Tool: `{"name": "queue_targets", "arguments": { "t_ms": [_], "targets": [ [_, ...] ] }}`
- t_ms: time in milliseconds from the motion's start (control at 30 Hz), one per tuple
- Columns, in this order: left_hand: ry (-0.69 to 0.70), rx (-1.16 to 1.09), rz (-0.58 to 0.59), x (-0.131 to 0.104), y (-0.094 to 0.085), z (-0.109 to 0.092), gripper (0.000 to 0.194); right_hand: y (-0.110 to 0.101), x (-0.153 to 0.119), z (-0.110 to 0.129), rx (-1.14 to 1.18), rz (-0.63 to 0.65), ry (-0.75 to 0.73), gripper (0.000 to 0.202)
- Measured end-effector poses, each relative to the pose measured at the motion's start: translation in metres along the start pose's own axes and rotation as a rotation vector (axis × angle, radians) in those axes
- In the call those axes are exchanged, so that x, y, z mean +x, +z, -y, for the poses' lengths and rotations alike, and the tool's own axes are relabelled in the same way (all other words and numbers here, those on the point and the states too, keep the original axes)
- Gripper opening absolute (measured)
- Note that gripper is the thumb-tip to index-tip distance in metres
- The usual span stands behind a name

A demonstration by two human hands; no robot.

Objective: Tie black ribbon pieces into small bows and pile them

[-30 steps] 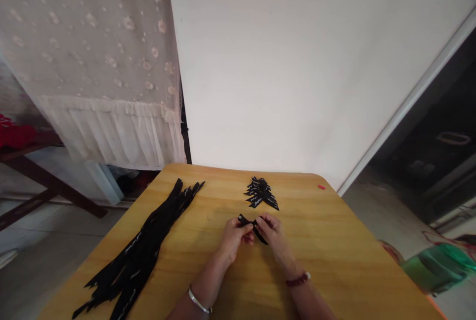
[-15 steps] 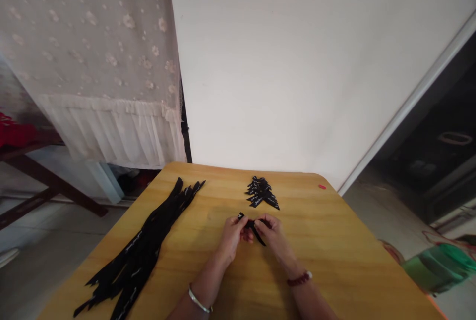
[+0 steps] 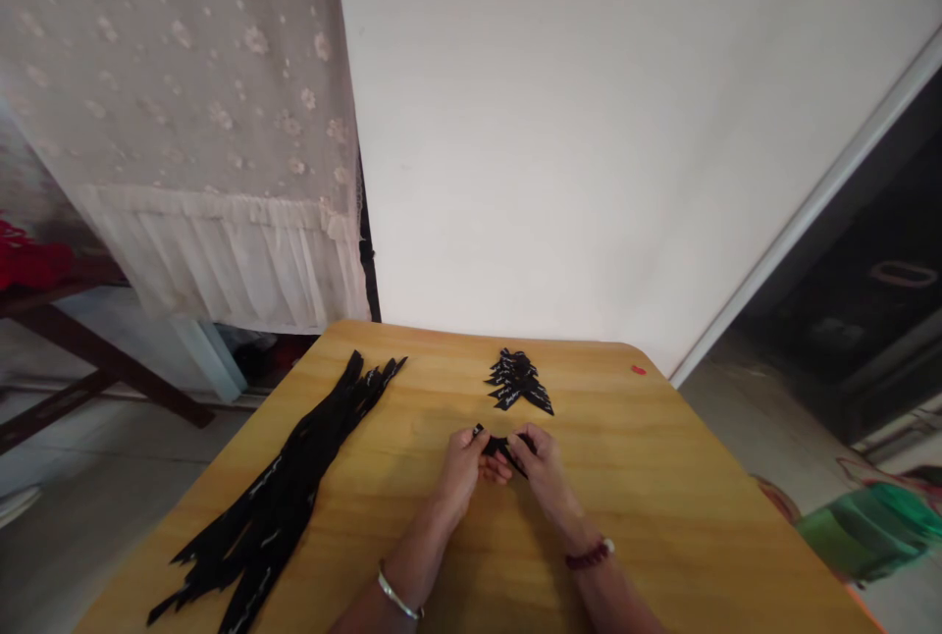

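A short black ribbon (image 3: 498, 446) stretches between my two hands, just above the table. My left hand (image 3: 466, 462) pinches its left part, with one end poking up past the thumb. On the other side, my right hand (image 3: 536, 457) grips the ribbon between thumb and fingers, and a loose tail slants down beside it. Whether the ribbon is looped or knotted is too small to tell. Beyond my hands lies a small pile of black ribbon bows (image 3: 519, 381) with white lettering. A long bundle of black ribbon strips (image 3: 294, 477), also lettered in white, lies to the left.
The wooden table (image 3: 640, 516) meets a white wall panel (image 3: 559, 143) at its far edge. A small red piece (image 3: 638, 370) lies near the back right corner. Lace curtain (image 3: 221, 124) hangs at left. Beside the table on the right is a green container (image 3: 868, 526).
My fingers have shifted slightly on the ribbon, and its loose tail now sits closer to my right hand. The pile and the bundle have stayed put.
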State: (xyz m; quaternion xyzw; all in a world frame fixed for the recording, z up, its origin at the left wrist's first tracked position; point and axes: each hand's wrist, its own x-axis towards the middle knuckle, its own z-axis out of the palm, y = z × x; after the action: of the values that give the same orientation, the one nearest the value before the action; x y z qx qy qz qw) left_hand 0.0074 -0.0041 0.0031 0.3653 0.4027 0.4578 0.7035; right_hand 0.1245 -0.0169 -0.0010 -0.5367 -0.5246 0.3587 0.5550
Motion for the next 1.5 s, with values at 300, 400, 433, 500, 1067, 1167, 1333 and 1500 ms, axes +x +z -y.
{"name": "queue_targets", "arguments": {
  "t_ms": [300, 400, 433, 500, 1067, 1167, 1333, 1500],
  "targets": [
    [0.005, -0.019, -0.048, -0.002, 0.003, -0.003, 0.033, 0.003, -0.003, 0.003, 0.071, -0.037, 0.023, 0.023],
    [0.022, -0.03, -0.073, -0.002, 0.004, -0.002, 0.033, 0.004, -0.004, 0.005, 0.115, -0.036, 0.053, 0.022],
    [0.028, -0.031, -0.08, -0.001, 0.004, -0.002, 0.033, 0.005, -0.004, 0.005, 0.129, -0.036, 0.06, 0.022],
    [0.039, -0.033, -0.087, -0.001, 0.003, -0.001, 0.034, 0.005, -0.004, 0.005, 0.15, -0.039, 0.059, 0.023],
    [-0.05, 0.06, 0.007, -0.005, 0.001, -0.006, 0.03, 0.002, -0.004, 0.01, 0.101, -0.038, 0.04, 0.027],
    [-0.032, 0.073, -0.01, -0.005, 0.002, -0.007, 0.026, 0.004, -0.004, 0.01, 0.092, -0.025, 0.037, 0.03],
    [-0.009, -0.051, -0.015, -0.003, 0.0, -0.009, 0.025, -0.001, -0.001, 0.009, 0.13, -0.131, 0.133, 0.046],
    [-0.015, -0.109, -0.009, 0.0, -0.001, -0.009, 0.027, -0.002, -0.001, 0.007, 0.17, 0.138, 0.146, 0.038]
  ]
}}
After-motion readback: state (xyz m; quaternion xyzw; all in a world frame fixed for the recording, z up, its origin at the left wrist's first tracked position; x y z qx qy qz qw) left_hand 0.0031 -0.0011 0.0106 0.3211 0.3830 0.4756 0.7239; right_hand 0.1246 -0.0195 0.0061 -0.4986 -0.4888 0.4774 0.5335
